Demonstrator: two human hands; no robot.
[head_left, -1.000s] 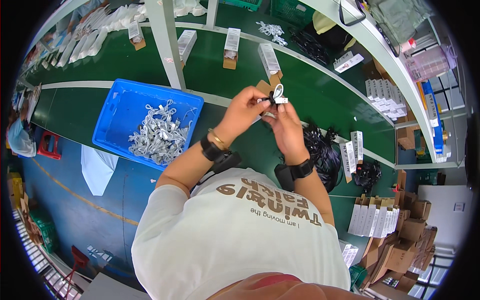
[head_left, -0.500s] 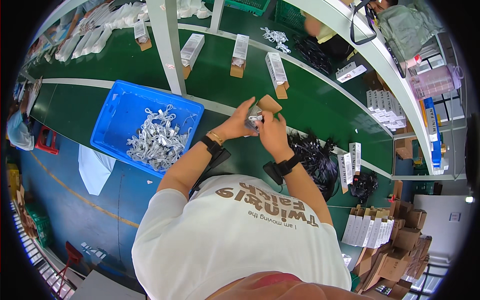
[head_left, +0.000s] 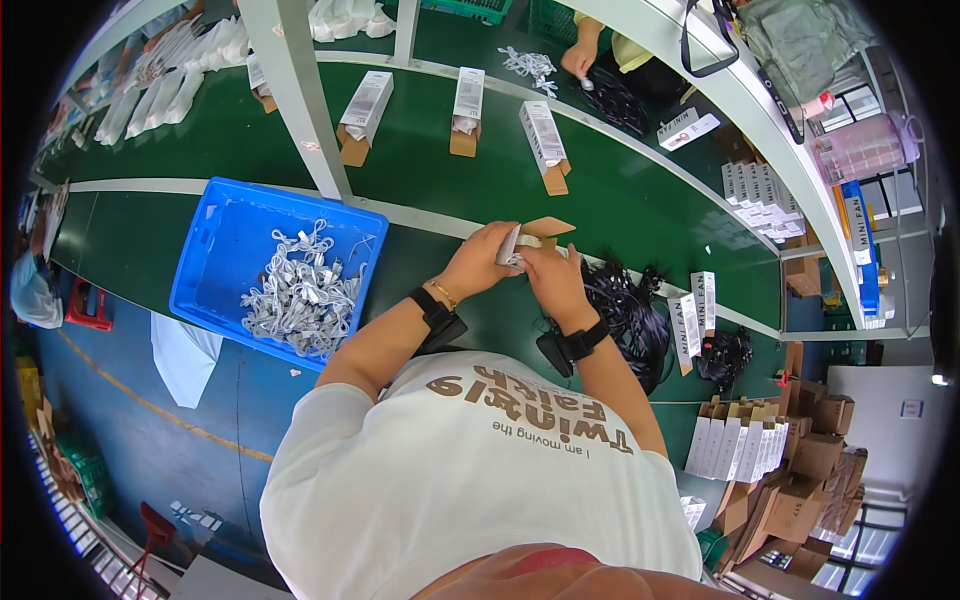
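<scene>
Between my hands, above the near edge of the green bench, is a small white box (head_left: pixel 508 245) with its brown cardboard flap (head_left: pixel 549 228) standing open. My left hand (head_left: pixel 480 264) is wrapped round the box from the left. Fingers of my right hand (head_left: pixel 555 284) are bent and pressed at the box's open end; the box's contents are mostly covered by them. To the left, a blue bin (head_left: pixel 190 270) holds a heap of white coiled cables (head_left: pixel 305 290). A pile of black straps or cords (head_left: pixel 630 320) lies just right of my right hand.
Several white boxes with open brown ends, one a white box (head_left: pixel 543 135), lie across the green belt (head_left: pixel 420 150). A white post (head_left: pixel 295 100) rises behind the bin. Across the belt, a co-worker's hand (head_left: pixel 580 58) touches black cords. Boxes (head_left: pixel 735 445) stand at right.
The box has tipped in my hands, showing more of its white side. My right fingers have moved down at its open end. The co-worker's hand has come to the black cords.
</scene>
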